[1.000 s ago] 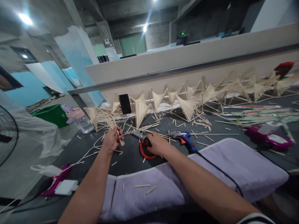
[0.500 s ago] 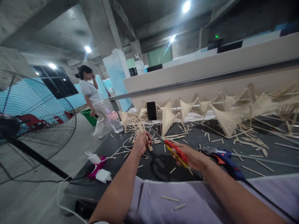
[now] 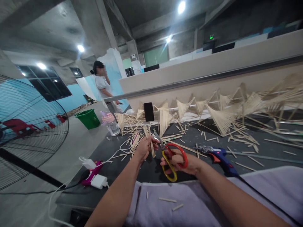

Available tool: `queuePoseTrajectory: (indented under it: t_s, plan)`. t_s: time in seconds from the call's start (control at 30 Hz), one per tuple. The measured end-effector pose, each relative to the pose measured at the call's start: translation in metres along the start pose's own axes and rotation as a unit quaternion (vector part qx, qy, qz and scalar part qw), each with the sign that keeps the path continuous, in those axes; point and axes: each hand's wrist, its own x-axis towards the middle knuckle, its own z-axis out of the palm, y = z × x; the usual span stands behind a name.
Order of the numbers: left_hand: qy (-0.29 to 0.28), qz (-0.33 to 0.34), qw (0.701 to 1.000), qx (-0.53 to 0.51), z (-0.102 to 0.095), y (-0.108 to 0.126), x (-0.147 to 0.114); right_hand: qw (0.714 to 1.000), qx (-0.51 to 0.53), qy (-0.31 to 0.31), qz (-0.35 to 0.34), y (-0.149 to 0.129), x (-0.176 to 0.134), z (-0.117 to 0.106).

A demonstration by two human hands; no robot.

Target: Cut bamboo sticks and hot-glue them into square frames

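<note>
My left hand (image 3: 145, 147) is closed around a small bundle of thin wooden sticks (image 3: 147, 131), which stand roughly upright in it. In my right hand (image 3: 176, 160) is a pair of scissors (image 3: 181, 150) with one red and one yellow handle. Their handles are spread, and the blades point at the bundle beside my left fingers. Whether the blades touch the sticks I cannot tell. To the right of my right hand lies a blue glue gun (image 3: 221, 157). Loose sticks (image 3: 134, 143) are heaped just beyond my left hand.
Stick-built twisted frames (image 3: 219, 118) line the back of the dark table (image 3: 189, 173). A phone (image 3: 148, 112) stands among them. Left are a water bottle (image 3: 112, 124), a pink power strip (image 3: 92, 173) with chargers, and a fan (image 3: 33, 132). A person (image 3: 103, 83) stands beyond, near a green bin (image 3: 88, 119).
The scissors' handles have spread apart, and the blades have come closer to the sticks in my left hand. The person has moved rightward behind the table; my view has shifted slightly.
</note>
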Motion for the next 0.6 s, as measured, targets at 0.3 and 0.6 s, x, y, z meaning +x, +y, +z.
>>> queuePoseTrajectory:
  t_s: [0.3,0.6]
  plan:
    - [0.097,0.027,0.995,-0.004,-0.032,0.014,0.02,0.985,0.046,-0.164,0.02,-0.011,-0.003,-0.003]
    - [0.095,0.025,0.995,-0.007,-0.041,0.016,0.025,0.997,0.013,0.014,-0.07,-0.051,-0.045,-0.01]
